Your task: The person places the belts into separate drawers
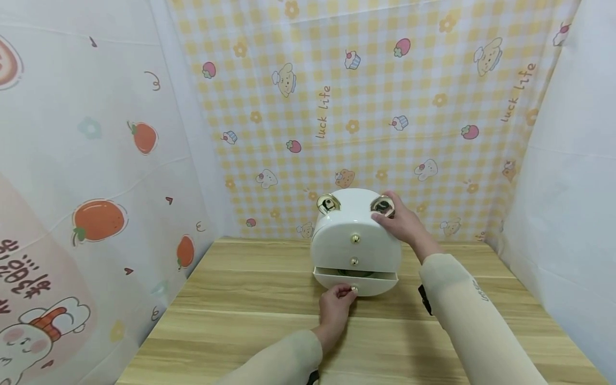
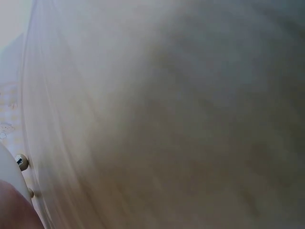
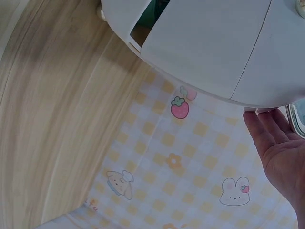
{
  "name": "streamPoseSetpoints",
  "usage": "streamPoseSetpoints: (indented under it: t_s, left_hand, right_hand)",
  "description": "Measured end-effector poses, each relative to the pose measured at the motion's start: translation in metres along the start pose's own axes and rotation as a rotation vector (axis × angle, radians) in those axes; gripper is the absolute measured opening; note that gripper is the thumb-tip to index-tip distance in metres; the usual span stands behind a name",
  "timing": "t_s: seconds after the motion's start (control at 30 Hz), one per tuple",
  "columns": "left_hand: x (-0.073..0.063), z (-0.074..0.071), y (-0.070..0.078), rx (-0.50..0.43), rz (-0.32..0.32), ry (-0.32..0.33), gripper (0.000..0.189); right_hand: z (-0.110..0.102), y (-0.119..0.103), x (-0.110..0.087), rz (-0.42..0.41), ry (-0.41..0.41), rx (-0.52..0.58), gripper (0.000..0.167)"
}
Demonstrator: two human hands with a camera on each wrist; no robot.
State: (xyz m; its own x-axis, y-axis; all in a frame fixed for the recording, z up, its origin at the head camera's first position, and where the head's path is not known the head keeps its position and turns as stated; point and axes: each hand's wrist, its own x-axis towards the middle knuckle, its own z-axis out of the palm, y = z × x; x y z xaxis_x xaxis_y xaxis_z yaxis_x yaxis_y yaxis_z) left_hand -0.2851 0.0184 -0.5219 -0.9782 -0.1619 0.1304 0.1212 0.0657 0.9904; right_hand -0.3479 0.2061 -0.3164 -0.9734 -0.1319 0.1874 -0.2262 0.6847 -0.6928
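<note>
A small white drawer cabinet (image 1: 337, 248) with a rounded top and two gold-rimmed round eyes stands on the wooden table. Its bottom drawer (image 1: 377, 287) is pulled partly out, and something dark green (image 3: 151, 15) shows in the gap in the right wrist view. My left hand (image 1: 333, 310) pinches the gold knob (image 1: 354, 289) of that drawer. Up at the cabinet's top right corner, my right hand (image 1: 401, 219) grips around the right eye (image 1: 383, 205), thumb at the front and fingers behind. Two more gold knobs sit on the upper drawers, which are closed.
The wood-grain table (image 1: 250, 289) reaches back to a yellow checked cloth (image 1: 366, 107) hanging behind the cabinet. White printed cloth (image 1: 159, 182) hangs along the left side, and a plain white one (image 1: 563, 160) on the right. A blurred pale surface fills most of the left wrist view.
</note>
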Motion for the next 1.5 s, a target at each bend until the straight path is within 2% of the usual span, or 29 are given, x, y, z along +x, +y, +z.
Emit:
streamPoseSetpoints:
  t_s: [0.67,0.87,1.07,1.2,1.3,1.5]
  left_hand:
    - [0.015,0.007,-0.002,0.008,0.041,0.067,0.01]
    - [0.016,0.007,-0.001,0.01,0.049,0.072,0.011]
    - [0.019,0.008,-0.002,0.015,0.03,0.069,0.011]
    - [0.021,0.01,-0.003,0.026,0.033,0.072,0.011]
    - [0.023,0.011,-0.004,0.037,0.058,0.076,0.01]
    - [0.026,0.014,-0.005,0.032,0.056,0.077,0.01]
  right_hand:
    - [0.001,-0.001,0.003,-0.017,-0.003,-0.027,0.067]
    - [0.002,0.0,0.004,-0.022,-0.003,-0.031,0.066]
    - [0.0,0.002,0.003,-0.032,-0.007,-0.033,0.068]
    - [-0.001,0.004,0.002,-0.032,-0.009,-0.031,0.069]
    - [-0.001,0.005,0.002,-0.033,-0.007,-0.036,0.07]
    - [-0.001,0.005,0.001,-0.037,0.002,-0.045,0.07]
